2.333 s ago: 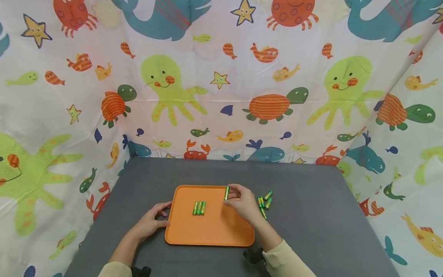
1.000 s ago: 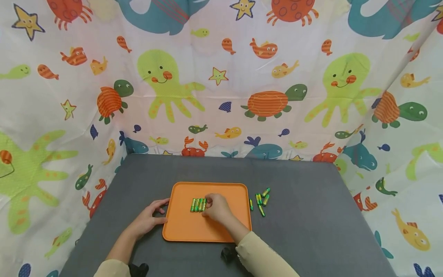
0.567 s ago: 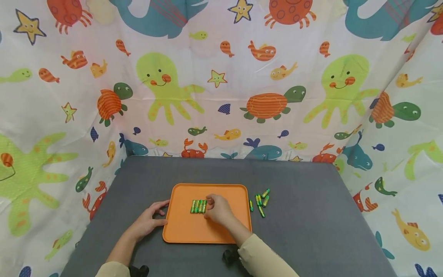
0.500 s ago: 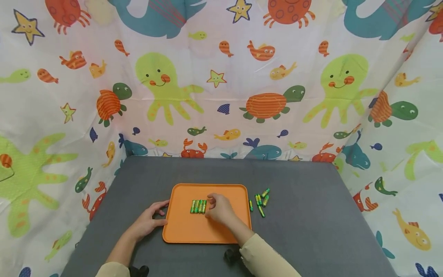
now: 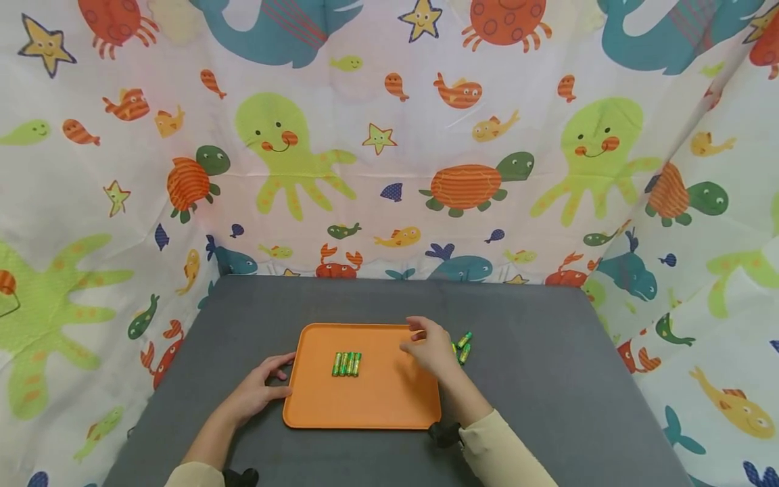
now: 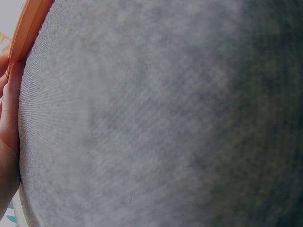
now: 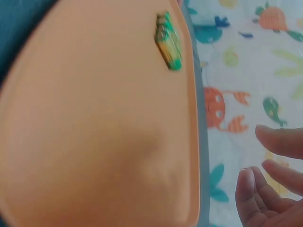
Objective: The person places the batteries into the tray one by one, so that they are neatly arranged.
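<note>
Several small green-and-yellow batteries [image 5: 343, 364] lie side by side in a row on the orange tray [image 5: 365, 407], left of its middle. My left hand [image 5: 258, 392] rests against the tray's left edge with extended fingers and thumb. In the left wrist view, that hand [image 6: 8, 137] touches the tray wall [image 6: 29, 28]. Over the tray's right edge, my right hand [image 5: 433, 348] is raised with parted fingers and holds nothing. The right wrist view also has this hand [image 7: 272, 189] empty. Just beyond it are loose batteries [image 5: 464, 353], partly hidden by the hand and forearm.
A dark grey table [image 5: 523, 379] carries the tray and the loose batteries. Behind and at both sides hangs a white cloth [image 5: 377, 101] printed with sea animals. Black wrist straps [image 5: 445, 434] sit below the sleeves.
My right hand brought a battery over the tray and set it at the row's right end. It let go and moved right, empty. My left hand stayed at the tray edge.
</note>
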Available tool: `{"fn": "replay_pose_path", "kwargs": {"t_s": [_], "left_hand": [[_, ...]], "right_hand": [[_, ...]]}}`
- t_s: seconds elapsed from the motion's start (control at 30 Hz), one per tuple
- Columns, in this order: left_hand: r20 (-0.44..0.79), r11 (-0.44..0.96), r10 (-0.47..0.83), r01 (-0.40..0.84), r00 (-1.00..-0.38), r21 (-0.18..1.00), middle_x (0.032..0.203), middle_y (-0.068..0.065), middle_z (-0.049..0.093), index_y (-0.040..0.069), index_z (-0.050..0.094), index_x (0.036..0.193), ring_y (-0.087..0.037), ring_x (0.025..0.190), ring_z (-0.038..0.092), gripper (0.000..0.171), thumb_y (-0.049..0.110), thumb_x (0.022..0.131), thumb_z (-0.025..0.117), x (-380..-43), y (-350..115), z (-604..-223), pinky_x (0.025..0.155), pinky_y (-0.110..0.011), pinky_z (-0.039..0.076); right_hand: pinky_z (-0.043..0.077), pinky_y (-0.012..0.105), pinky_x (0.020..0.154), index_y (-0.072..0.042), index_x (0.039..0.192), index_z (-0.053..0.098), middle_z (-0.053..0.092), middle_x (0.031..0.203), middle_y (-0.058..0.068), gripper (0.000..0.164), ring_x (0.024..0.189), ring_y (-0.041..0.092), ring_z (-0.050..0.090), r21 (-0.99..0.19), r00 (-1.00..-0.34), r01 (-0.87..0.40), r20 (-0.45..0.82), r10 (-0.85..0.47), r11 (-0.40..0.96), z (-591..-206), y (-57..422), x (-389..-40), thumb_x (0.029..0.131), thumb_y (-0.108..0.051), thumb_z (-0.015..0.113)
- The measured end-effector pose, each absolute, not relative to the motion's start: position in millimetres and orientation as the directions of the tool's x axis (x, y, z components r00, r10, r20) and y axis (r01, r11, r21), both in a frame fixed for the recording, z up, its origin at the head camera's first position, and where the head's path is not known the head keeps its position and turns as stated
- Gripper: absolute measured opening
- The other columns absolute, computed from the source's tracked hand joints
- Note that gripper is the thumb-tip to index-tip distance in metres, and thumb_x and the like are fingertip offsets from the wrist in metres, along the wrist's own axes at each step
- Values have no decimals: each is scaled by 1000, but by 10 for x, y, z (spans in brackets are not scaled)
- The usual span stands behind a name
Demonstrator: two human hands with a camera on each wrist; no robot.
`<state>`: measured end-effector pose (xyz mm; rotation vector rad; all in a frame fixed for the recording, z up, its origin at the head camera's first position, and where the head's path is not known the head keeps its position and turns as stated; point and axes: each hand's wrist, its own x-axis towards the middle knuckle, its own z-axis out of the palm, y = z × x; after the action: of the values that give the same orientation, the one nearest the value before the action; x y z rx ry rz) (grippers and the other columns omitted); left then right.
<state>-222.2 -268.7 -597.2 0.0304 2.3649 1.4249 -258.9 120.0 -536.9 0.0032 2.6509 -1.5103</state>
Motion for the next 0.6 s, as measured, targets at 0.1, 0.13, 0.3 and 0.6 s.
{"fn": "replay_pose_path", "kwargs": {"t_s": [0.1,0.13,0.3,0.6], "left_hand": [[-305,477,220,-170,-927,862,148,-10,45,16,46,152,-24,109,51,76,13,84,80,-2219,-2700,-5975,87,-35,46],[-304,474,224,-169,-926,864,149,-10,45,16,47,152,-24,109,51,75,13,84,80,-2217,-2702,-5978,87,-35,46],[-296,469,235,-159,-926,869,149,-10,45,18,47,152,-24,109,51,75,13,84,80,-2210,-2715,-6014,87,-33,46],[-296,460,235,-162,-926,873,149,-9,45,18,47,152,-24,110,51,75,14,84,80,-2211,-2729,-6005,86,-34,46]], "right_hand": [[56,39,79,-13,134,64,66,127,15,53,106,28,65,-864,-998,56,-67,-6,500,-5379,1353,-2576,84,-10,82],[56,40,81,-13,134,64,66,128,15,53,107,29,64,-863,-998,59,-66,4,502,-5383,1406,-2567,84,-10,81],[55,46,86,-15,136,63,65,129,13,54,111,30,65,-840,-998,69,-52,47,538,-5439,1668,-2528,85,-13,81],[52,52,93,-8,140,58,61,134,18,59,120,36,60,-789,-989,102,-16,146,606,-5592,2121,-2451,85,-14,80]]}}
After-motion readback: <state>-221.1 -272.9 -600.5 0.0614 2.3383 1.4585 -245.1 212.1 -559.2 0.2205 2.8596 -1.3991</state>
